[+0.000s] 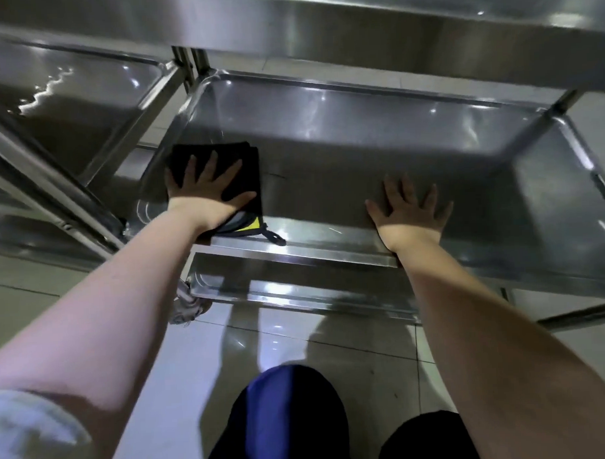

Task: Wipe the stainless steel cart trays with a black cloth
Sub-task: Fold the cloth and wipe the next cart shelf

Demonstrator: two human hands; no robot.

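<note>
A folded black cloth (244,162) with a yellow tag and a small loop lies flat at the near left corner of a stainless steel cart tray (359,124). My left hand (204,195) presses down on the cloth with fingers spread. My right hand (410,211) rests flat on the bare tray floor near its front rim, fingers apart, holding nothing. The upper tray (390,30) of the same cart overhangs at the top. A lower tray (296,291) shows below the front rim.
A second steel cart (67,100) stands close on the left, its frame bar (53,190) slanting toward the tray's corner. A caster wheel (187,309) sits under the near left corner. Pale glossy floor tiles (298,339) and my knees (287,418) are below.
</note>
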